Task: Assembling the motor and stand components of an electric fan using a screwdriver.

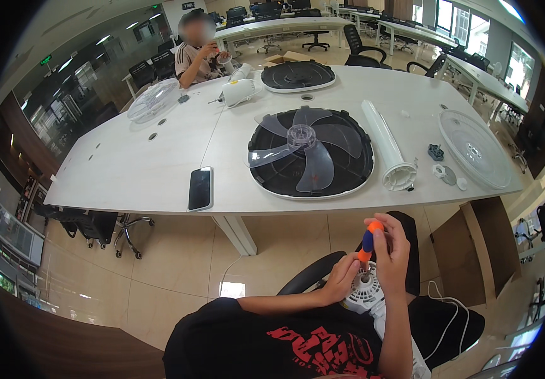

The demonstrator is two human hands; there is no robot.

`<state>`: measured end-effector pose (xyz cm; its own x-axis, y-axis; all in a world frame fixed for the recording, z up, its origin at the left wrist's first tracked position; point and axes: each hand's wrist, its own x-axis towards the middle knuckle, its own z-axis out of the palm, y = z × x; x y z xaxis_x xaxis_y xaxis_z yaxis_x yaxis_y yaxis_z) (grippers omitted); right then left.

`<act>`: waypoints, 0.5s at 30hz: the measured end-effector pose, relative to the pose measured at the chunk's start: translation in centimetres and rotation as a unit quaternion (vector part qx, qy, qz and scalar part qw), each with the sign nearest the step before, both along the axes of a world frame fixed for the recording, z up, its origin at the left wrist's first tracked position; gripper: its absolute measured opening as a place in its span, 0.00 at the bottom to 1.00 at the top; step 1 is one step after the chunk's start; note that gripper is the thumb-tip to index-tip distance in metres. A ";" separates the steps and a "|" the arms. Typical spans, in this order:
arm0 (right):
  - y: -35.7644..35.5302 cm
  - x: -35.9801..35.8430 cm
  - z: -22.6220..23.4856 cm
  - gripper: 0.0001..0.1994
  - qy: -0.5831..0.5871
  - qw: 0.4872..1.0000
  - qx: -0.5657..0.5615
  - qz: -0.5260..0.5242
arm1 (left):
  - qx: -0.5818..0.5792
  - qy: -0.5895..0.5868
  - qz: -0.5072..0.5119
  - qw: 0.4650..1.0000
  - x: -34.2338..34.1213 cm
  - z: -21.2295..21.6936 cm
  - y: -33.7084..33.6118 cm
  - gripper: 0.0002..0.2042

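The right hand [391,249] grips an orange-blue screwdriver [368,241] upright, tip down in the white motor [367,294] on the lap; the left hand [340,281] pinches its shaft, seemingly steadying it, below the tabletop [159,158].

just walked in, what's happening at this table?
A seated person is working on a white fan motor housing in their lap. The right hand holds an orange and blue screwdriver upright on it, while the left hand steadies the tip. On the white table lie a black fan grille with a clear blade, a white tube and a phone. Another person sits at the far side.
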<state>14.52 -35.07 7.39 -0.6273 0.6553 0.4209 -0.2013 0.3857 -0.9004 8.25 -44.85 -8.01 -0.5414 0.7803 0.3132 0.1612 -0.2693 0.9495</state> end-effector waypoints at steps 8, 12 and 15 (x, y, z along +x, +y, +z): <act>0.5 -0.1 -0.3 0.09 -0.040 0.994 0.105 -0.011 | 0.035 -0.063 -0.004 0.997 0.3 -0.3 0.4 0.17; 0.8 0.0 -0.6 0.08 0.002 1.000 -0.001 0.006 | 0.048 -0.069 -0.026 0.996 -0.3 -1.3 0.7 0.22; 0.6 0.1 -0.6 0.09 0.008 0.999 0.054 -0.001 | 0.053 -0.069 -0.029 0.996 0.0 -1.0 0.6 0.23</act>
